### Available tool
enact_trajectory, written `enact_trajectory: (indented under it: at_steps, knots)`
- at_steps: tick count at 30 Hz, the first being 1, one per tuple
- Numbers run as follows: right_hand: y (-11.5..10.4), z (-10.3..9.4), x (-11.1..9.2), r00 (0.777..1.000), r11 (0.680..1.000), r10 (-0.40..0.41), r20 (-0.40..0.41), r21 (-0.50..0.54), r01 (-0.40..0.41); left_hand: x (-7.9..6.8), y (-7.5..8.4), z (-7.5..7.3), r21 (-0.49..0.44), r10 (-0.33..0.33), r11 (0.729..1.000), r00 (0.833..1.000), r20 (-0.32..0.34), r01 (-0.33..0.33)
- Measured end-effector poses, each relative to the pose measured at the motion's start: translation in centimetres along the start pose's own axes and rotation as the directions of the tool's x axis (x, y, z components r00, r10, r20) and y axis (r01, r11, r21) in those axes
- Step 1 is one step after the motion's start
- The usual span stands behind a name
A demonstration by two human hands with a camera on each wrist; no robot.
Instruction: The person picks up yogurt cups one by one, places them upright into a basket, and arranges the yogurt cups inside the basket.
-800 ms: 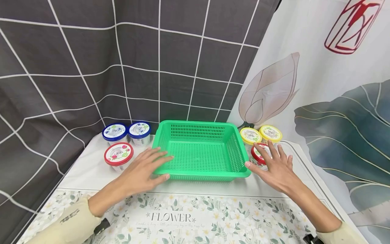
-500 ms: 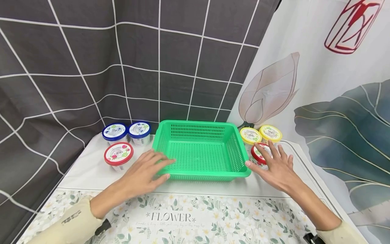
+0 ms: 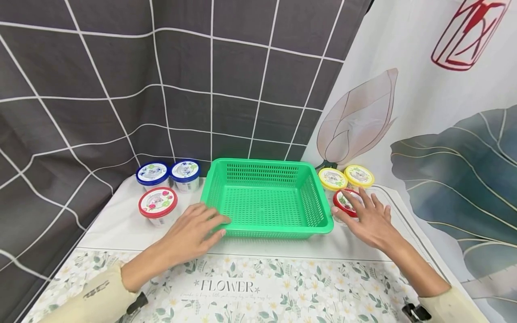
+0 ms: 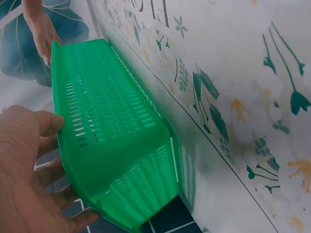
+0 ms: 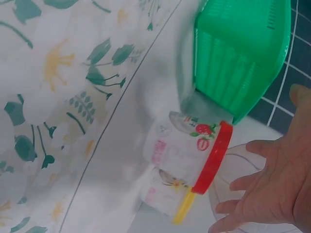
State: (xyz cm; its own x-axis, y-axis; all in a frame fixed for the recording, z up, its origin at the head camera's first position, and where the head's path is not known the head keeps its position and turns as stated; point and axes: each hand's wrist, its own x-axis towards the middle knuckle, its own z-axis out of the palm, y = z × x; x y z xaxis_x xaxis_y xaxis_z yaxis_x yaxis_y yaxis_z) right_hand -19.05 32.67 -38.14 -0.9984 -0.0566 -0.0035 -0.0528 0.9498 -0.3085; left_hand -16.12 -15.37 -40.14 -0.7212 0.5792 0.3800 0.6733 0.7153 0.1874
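A green perforated plastic basket [image 3: 262, 229] sits mid-table with nothing in it. My left hand [image 3: 186, 237] is at its front left corner, its bent fingers over the rim; the left wrist view shows the thumb touching the rim. My right hand [image 3: 369, 223] hovers with spread fingers over a red-lidded tub [image 3: 344, 202] right of the basket. In the right wrist view the fingers appear apart from this tub [image 5: 189, 150]. Two yellow-lidded tubs, one nearer the basket [image 3: 332, 178] and one farther right [image 3: 359, 176], stand behind it.
Left of the basket stand two blue-lidded tubs [image 3: 152, 174] and another red-lidded tub [image 3: 158, 204]. A dark gridded curtain [image 3: 181, 112] hangs close behind, with a pale printed cloth [image 3: 420, 112] on the right. A floral mat [image 3: 258, 287] covers the table's front.
My left hand's fingers have drawn back and lowered toward the basket rim. The right hand has shifted slightly right, its thumb moving off the basket's edge. Basket and tubs stay in place.
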Motion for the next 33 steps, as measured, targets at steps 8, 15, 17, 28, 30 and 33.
enact_trajectory:
  at_steps: [8, 15, 17, 28, 30, 33]
  knots:
    - [0.7, 0.3, 0.8, 1.0, 1.0, 0.019, 0.005, -0.011, -0.018, -0.1, 0.1, 0.0, 0.003, 0.004, 1.0, 1.0, -0.015, -0.004]
    - [1.2, 0.6, 1.3, 1.0, 1.0, 0.021, 0.005, -0.01, -0.021, 0.0, 0.0, 0.2, 0.01, 0.017, 1.0, 1.0, -0.02, -0.016]
    - [1.3, 0.7, 1.4, 1.0, 1.0, 0.023, 0.002, -0.015, -0.023, 0.0, 0.0, 0.2, 0.011, 0.016, 1.0, 1.0, -0.018, -0.015]
    - [2.0, 1.3, 2.4, 1.0, 1.0, 0.008, -0.027, -0.003, -0.008, 0.0, 0.3, 0.0, 0.012, 0.022, 1.0, 1.0, -0.012, -0.021]
    - [2.1, 1.3, 2.5, 1.0, 1.0, 0.006, -0.031, 0.008, -0.006, 0.0, 0.3, -0.1, 0.014, 0.022, 1.0, 1.0, -0.011, -0.022]
    - [2.3, 1.3, 2.8, 1.0, 1.0, 0.003, -0.03, 0.031, -0.002, 0.1, 0.3, -0.1, 0.018, 0.024, 1.0, 1.0, -0.007, -0.023]
